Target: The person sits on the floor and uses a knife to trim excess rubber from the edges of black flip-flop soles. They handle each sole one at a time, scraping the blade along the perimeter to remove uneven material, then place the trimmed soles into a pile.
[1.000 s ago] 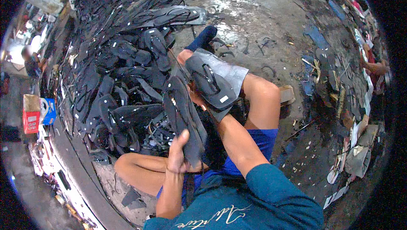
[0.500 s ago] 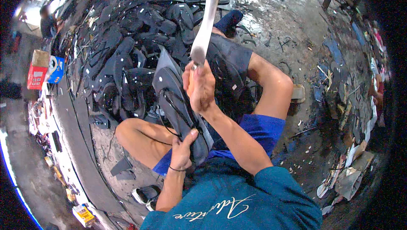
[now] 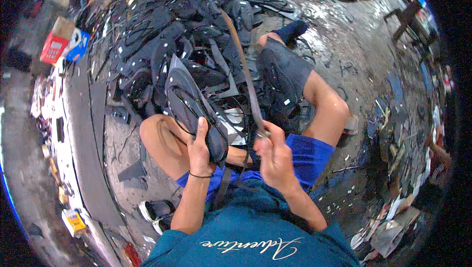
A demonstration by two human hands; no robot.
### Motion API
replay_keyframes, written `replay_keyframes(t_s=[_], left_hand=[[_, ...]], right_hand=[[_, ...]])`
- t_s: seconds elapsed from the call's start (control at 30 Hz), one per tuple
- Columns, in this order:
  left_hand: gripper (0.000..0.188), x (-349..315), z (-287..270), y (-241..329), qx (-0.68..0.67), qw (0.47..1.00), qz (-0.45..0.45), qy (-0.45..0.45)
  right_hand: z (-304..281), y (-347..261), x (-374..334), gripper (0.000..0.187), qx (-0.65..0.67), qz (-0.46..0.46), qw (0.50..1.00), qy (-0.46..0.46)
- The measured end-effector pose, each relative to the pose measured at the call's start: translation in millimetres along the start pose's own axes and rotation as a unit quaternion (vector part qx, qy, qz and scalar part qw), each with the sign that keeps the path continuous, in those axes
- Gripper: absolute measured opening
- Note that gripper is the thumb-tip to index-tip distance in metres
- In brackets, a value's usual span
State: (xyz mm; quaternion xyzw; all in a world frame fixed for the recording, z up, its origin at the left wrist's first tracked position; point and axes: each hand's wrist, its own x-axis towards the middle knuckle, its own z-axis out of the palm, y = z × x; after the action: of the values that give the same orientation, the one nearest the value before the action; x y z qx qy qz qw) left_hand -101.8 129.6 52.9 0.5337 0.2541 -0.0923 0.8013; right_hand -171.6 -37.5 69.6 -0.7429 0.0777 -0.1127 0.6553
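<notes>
My left hand grips the heel end of a black flip-flop, thumb on top, tilted above my lap. A pointed bit of grey sheet sticks out past its toe end. In my right hand is a long knife, its narrow blade pointing up and away from me, just right of the flip-flop and apart from it. My right fingers are closed round its handle and slightly blurred. A pointed grey strip of sheet shows between the flip-flop and the blade.
A heap of black flip-flops spreads beyond my bent legs. Red and blue boxes stand at the far left, near a long dark strip. A pair of dark footwear lies beside my left arm. Scraps litter the right side.
My right hand has come down and to the right, bringing the knife away from the flip-flop. The flip-flop sits a little further left. A grey strip now shows beside it.
</notes>
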Motion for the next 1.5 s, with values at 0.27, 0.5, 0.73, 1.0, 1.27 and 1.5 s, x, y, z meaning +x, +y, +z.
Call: replay_keyframes(t_s=[0.27, 0.5, 0.73, 1.0, 1.27, 1.5], left_hand=[[0.043, -27, -6, 12, -0.095, 0.995, -0.028, 0.02], [0.037, -45, -18, 0, -0.061, 0.995, -0.058, 0.043], [0.032, -52, -37, -16, -0.047, 0.996, -0.053, 0.05], [0.036, -56, -35, -6, -0.021, 0.997, -0.073, 0.018], [0.046, -53, -22, 16, -0.158, 0.983, -0.085, 0.023], [0.044, -90, -29, -15, 0.046, 0.995, -0.089, 0.003]], right_hand=[[-56, -10, -92, 0.038, -0.199, 0.02, 0.967, -0.159], [-56, -4, -105, 0.034, -0.255, 0.005, 0.957, -0.139], [-27, -15, -73, 0.031, -0.201, 0.084, 0.959, -0.181], [37, 30, -29, 0.029, -0.146, 0.005, 0.982, -0.117], [76, 42, 21, 0.055, -0.201, -0.087, 0.971, -0.093], [99, 45, 102, 0.035, -0.034, 0.043, 0.998, -0.006]])
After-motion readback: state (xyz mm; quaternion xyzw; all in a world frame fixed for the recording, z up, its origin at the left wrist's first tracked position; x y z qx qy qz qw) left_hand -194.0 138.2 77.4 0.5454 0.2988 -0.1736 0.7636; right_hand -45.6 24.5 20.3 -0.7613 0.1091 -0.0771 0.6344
